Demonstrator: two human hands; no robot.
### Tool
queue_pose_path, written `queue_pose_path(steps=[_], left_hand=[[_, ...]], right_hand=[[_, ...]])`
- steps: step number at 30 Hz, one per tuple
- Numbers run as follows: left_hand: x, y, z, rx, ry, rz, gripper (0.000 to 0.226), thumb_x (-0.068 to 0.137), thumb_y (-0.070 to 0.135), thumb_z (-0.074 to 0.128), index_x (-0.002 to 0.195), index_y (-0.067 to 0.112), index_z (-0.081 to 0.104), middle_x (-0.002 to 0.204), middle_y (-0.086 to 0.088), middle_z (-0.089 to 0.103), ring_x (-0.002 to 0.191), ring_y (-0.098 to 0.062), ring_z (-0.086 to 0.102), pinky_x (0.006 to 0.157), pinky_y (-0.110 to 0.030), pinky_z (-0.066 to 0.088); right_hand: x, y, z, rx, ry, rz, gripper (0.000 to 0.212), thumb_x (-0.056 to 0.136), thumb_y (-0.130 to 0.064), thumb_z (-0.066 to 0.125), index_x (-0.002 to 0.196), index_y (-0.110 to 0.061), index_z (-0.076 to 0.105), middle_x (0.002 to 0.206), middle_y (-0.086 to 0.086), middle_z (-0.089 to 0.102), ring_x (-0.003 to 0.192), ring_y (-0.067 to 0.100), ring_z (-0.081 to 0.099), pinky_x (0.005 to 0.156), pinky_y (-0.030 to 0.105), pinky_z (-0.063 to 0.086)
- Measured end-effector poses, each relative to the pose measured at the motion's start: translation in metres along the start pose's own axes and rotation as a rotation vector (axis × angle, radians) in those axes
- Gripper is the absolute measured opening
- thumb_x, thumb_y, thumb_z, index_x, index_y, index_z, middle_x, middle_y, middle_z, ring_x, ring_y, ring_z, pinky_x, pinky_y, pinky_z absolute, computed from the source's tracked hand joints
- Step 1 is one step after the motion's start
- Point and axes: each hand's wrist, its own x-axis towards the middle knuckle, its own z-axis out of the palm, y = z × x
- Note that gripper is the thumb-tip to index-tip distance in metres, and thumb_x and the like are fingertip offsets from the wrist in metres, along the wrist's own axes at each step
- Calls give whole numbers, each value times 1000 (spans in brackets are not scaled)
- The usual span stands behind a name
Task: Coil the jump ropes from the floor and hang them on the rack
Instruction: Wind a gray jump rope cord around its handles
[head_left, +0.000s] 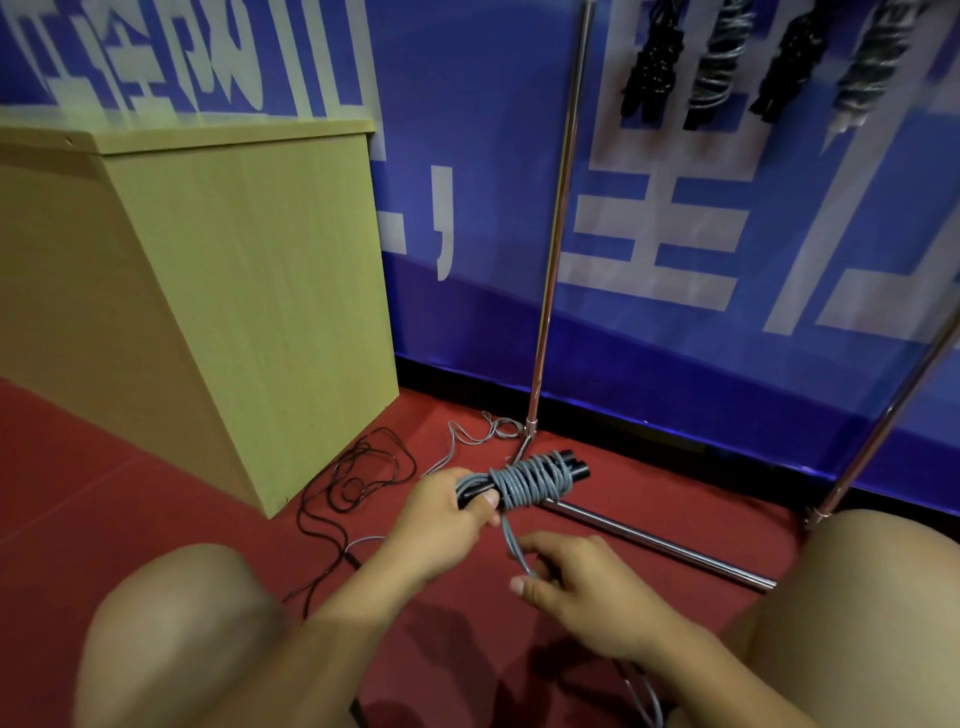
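The left hand (447, 512) grips the black handles of a grey jump rope (530, 480), partly coiled, just above the red floor (104, 467). The right hand (576, 582) pinches its loose strand in curled fingers (524, 584). A black rope (358, 478) lies beside the wooden cabinet (234, 291).

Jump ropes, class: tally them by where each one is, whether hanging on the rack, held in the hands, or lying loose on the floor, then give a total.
Hanging on the rack: 4 coiled bundles
Held in the hands: 1 grey rope
Loose on the floor: 1 black rope
Total: 6 jump ropes
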Motion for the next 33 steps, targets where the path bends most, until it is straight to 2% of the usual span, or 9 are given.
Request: queue_pose_path(steps=[3,7,11,16,19,22,28,30,33], left_hand=[[2,-6,1,296,91,44,10,93,26,62,87,20,67,77,7,71,73,-12,65,70,-31,48],[5,-13,7,432,98,64,13,93,32,62,103,24,64,87,3,70,86,-21,65,75,-34,51],[8,-16,10,555,71,74,15,93,35,62,95,20,63,89,-2,68,87,-27,63,75,-39,51],[7,-14,13,635,-23,69,24,84,36,70,74,22,54,78,-1,63,75,-25,60,61,-32,40],[2,-13,13,574,-166,123,19,82,35,70,77,19,62,75,2,64,70,-20,59,60,-33,43],[-2,-13,11,467,-327,215,13,87,31,66,90,19,67,81,1,69,77,-17,63,71,-36,50],[-6,-2,7,180,-504,187,5,94,17,59,91,19,63,78,9,58,70,-5,52,71,-25,44],[-4,-1,3,11,-508,179,6,93,17,58,94,14,63,78,5,59,71,-8,54,72,-26,45],[-3,-2,3,-153,-469,197,10,94,15,59,101,15,65,82,2,61,74,-11,55,71,-24,48]], right_hand=[[-1,-2,-1,-5,-9,-35,31,89,-39,62,120,-31,62,65,-26,54,60,3,48,58,15,34],[-1,1,-2,-25,31,-29,21,90,-37,58,110,-31,63,62,-17,52,58,3,46,60,21,38],[0,8,-6,-157,95,22,20,92,-45,50,99,-30,60,68,-14,56,68,8,56,69,36,48],[1,13,-11,-302,188,173,30,96,-53,44,99,-26,57,98,-5,69,97,25,63,74,38,49],[3,9,-15,-267,226,229,27,97,-48,47,96,-25,61,97,-3,69,96,25,62,72,35,43],[4,7,-17,-226,264,232,26,96,-48,51,93,-26,63,94,-4,66,93,21,61,72,35,43],[7,15,-20,-43,306,267,34,87,-54,62,71,-25,58,59,-9,55,57,2,48,56,24,37],[9,11,-24,163,265,310,37,89,-51,61,67,-21,57,54,-9,54,51,0,44,55,23,38],[6,1,-32,712,78,405,37,93,-45,56,76,-13,61,65,3,62,56,12,54,54,26,45]])
